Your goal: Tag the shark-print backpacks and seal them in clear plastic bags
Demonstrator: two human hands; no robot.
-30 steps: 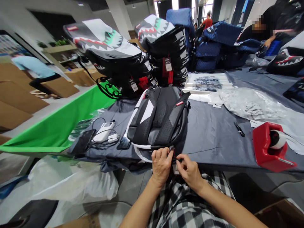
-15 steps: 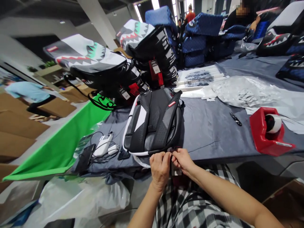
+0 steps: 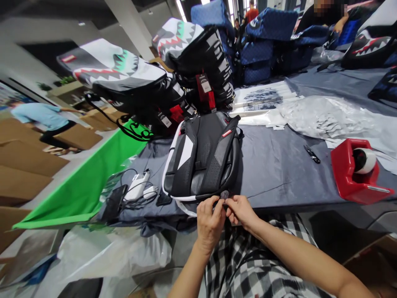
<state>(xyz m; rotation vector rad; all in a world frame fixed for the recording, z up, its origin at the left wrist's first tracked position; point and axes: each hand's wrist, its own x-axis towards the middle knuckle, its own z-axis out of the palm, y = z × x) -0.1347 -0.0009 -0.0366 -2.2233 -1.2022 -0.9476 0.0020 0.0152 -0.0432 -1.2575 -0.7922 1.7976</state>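
A black backpack (image 3: 204, 157) with white piping lies on the table, its shoulder straps facing up. At its near bottom edge my left hand (image 3: 210, 221) is closed in a pinch, fingertips bunched together. My right hand (image 3: 243, 213) pinches right beside it, the fingertips of both hands nearly touching. A small dark, partly see-through piece (image 3: 224, 194) shows just above the fingertips. What exactly the fingers grip is too small and covered to make out. Below my right hand, a pale tag is mostly hidden.
Shark-print backpacks (image 3: 114, 78) stand behind, with blue bags (image 3: 257, 54) farther back. On the right are a red tape dispenser (image 3: 350, 174), a black pen-like item (image 3: 312, 154) and clear plastic bags (image 3: 322, 118). A white charger (image 3: 138, 186) with cables lies left. Other people work in the background.
My hands stay pinched at the backpack's lower edge, with the right hand turned slightly. The pale tag under it is now more hidden, and the small see-through piece shows more. The view has shifted a little.
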